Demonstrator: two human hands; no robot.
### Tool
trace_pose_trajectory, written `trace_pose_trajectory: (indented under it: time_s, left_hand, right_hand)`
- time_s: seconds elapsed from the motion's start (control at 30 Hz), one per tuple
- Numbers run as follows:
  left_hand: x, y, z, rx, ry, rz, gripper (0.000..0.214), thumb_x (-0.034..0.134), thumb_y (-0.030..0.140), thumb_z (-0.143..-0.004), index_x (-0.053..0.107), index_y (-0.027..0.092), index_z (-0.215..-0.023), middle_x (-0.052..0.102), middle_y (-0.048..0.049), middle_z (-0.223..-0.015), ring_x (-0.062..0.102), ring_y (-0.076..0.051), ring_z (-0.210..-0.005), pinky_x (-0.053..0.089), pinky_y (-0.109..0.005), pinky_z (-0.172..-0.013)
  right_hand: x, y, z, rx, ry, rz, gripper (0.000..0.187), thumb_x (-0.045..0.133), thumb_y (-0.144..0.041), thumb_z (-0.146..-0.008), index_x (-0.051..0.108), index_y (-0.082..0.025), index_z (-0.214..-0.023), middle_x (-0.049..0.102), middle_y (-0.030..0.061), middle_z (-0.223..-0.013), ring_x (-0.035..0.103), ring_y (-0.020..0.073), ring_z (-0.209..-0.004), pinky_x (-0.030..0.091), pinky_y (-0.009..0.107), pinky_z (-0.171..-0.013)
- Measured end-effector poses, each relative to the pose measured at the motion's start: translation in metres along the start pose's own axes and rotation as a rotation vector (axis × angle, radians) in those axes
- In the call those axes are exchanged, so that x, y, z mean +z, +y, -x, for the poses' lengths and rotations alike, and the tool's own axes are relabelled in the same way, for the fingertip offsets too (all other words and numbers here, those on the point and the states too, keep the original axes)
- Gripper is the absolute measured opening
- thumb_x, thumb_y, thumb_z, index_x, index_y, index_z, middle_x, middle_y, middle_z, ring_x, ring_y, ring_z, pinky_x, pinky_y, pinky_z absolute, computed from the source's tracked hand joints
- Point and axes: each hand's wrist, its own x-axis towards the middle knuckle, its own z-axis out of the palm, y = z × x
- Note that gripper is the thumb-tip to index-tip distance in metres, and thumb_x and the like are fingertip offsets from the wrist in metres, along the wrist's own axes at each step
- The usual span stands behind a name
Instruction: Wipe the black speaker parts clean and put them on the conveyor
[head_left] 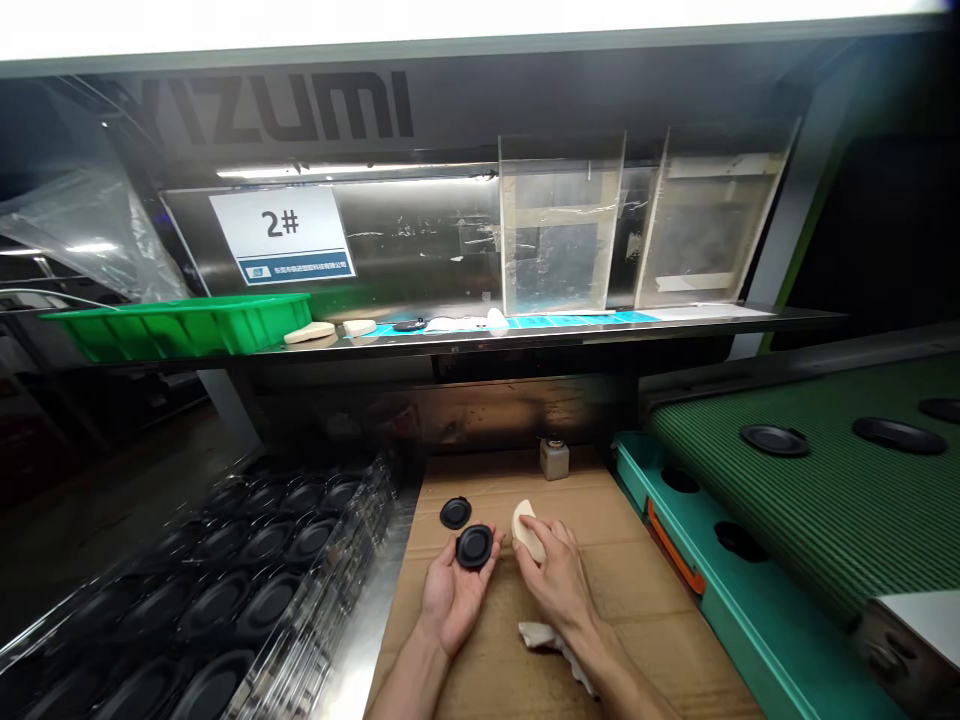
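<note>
My left hand (pixel 450 597), palm up, grips a round black plastic lid (pixel 475 547) by its edges. Between the thumb and fingers of my right hand (pixel 556 572) is a cream-coloured sponge pad (pixel 527 531), held just right of the lid and apart from it. A second black lid (pixel 455 513) lies on the cardboard (pixel 480 480) beyond my left hand. Partly under my right forearm there is a crumpled white cloth (pixel 541 636). A small bottle (pixel 554 459) with a dark top stands at the far end of the cardboard.
Clear trays (pixel 352 545) of black lids fill the left side. On the right, a green conveyor belt (pixel 817 510) carries several lids above a teal bin (pixel 787 622) with an orange handle (pixel 675 545). A metal shelf (pixel 465 345) crosses ahead, bearing a green tray (pixel 187 328) and more pads.
</note>
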Motion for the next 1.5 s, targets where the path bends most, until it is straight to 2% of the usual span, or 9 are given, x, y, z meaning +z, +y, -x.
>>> trace_pose_trajectory:
  time_s: [0.1, 0.3, 0.47, 0.7, 0.87, 1.0, 1.13, 1.37, 1.5]
  left_hand:
    - [0.000, -0.004, 0.000, 0.015, -0.004, -0.018, 0.029, 0.043, 0.022, -0.093, 0.055, 0.006, -0.114, 0.062, -0.0206, -0.117, 0.058, -0.030, -0.114, 0.052, -0.044, -0.092]
    - [0.003, -0.016, 0.006, -0.079, -0.119, -0.113, 0.028, 0.051, 0.029, -0.089, 0.062, 0.012, -0.109, 0.064, -0.0152, -0.116, 0.059, -0.027, -0.112, 0.043, -0.044, -0.103]
    - [0.002, -0.019, 0.008, -0.129, -0.161, -0.135, 0.031, 0.054, 0.034, -0.088, 0.063, 0.012, -0.108, 0.065, -0.0148, -0.115, 0.058, -0.028, -0.113, 0.040, -0.042, -0.104]
    - [-0.003, 0.005, -0.001, -0.051, -0.051, -0.058, 0.028, 0.052, 0.025, -0.088, 0.061, 0.011, -0.110, 0.065, -0.0141, -0.113, 0.061, -0.029, -0.108, 0.047, -0.046, -0.097]
    - [-0.005, 0.012, -0.005, 0.018, -0.055, 0.061, 0.034, 0.042, 0.021, -0.092, 0.055, 0.007, -0.120, 0.065, -0.0173, -0.113, 0.060, -0.026, -0.111, 0.048, -0.043, -0.097]
    - [-0.004, 0.009, -0.003, 0.011, -0.054, 0.125, 0.033, 0.040, 0.021, -0.093, 0.053, 0.007, -0.119, 0.065, -0.0192, -0.113, 0.058, -0.028, -0.115, 0.049, -0.044, -0.095]
    - [-0.004, 0.009, 0.002, 0.000, -0.087, 0.110, 0.035, 0.043, 0.023, -0.091, 0.051, 0.007, -0.122, 0.058, -0.0228, -0.124, 0.053, -0.033, -0.121, 0.049, -0.047, -0.094]
    - [0.004, 0.007, 0.010, -0.026, -0.138, -0.062, 0.046, 0.051, 0.022, -0.084, 0.047, 0.014, -0.130, 0.053, -0.0203, -0.131, 0.056, -0.032, -0.116, 0.050, -0.041, -0.086]
    - [0.009, -0.006, 0.014, 0.296, -0.074, -0.453, 0.061, 0.070, 0.016, -0.073, 0.047, 0.018, -0.129, 0.060, -0.0162, -0.122, 0.059, -0.026, -0.111, 0.045, -0.035, -0.093]
  right_hand:
    - [-0.001, -0.013, 0.005, -0.067, -0.004, -0.066, 0.034, 0.053, -0.032, -0.087, 0.061, -0.023, -0.119, 0.058, 0.0093, -0.110, 0.052, 0.0228, -0.105, 0.043, 0.035, -0.092]
    - [0.007, -0.041, 0.021, -0.290, -0.232, 0.024, 0.029, 0.047, -0.023, -0.089, 0.064, -0.028, -0.113, 0.056, 0.0083, -0.121, 0.050, 0.0233, -0.106, 0.046, 0.038, -0.090]
    - [0.014, -0.049, 0.026, -0.217, -0.180, 0.255, 0.034, 0.044, -0.020, -0.089, 0.062, -0.028, -0.118, 0.054, 0.0122, -0.126, 0.050, 0.0285, -0.107, 0.045, 0.045, -0.090]
    - [-0.005, -0.058, 0.029, -0.366, -0.381, -0.095, 0.023, 0.051, -0.025, -0.088, 0.066, -0.029, -0.105, 0.061, 0.0051, -0.115, 0.053, 0.0219, -0.104, 0.046, 0.036, -0.090]
    - [-0.010, -0.043, 0.008, -0.066, -0.198, -0.567, 0.032, 0.056, -0.034, -0.086, 0.061, -0.024, -0.116, 0.059, 0.0083, -0.122, 0.055, 0.0221, -0.111, 0.044, 0.038, -0.097]
    - [-0.009, -0.033, -0.001, 0.238, -0.258, -0.960, 0.056, 0.065, -0.043, -0.079, 0.050, -0.019, -0.127, 0.058, 0.0120, -0.125, 0.058, 0.0236, -0.111, 0.051, 0.036, -0.088]
    - [-0.010, -0.025, -0.004, 0.359, -0.256, -1.093, 0.064, 0.072, -0.044, -0.072, 0.050, -0.016, -0.126, 0.059, 0.0132, -0.125, 0.056, 0.0242, -0.115, 0.049, 0.035, -0.091]
    - [-0.007, 0.007, -0.012, 0.445, -0.103, -0.863, 0.059, 0.067, -0.044, -0.074, 0.052, -0.013, -0.122, 0.061, 0.0139, -0.120, 0.058, 0.0260, -0.110, 0.046, 0.040, -0.095]
    - [-0.002, 0.035, -0.010, 0.271, 0.027, -0.288, 0.051, 0.060, -0.036, -0.076, 0.055, -0.014, -0.122, 0.059, 0.0129, -0.117, 0.055, 0.0262, -0.110, 0.041, 0.040, -0.099]
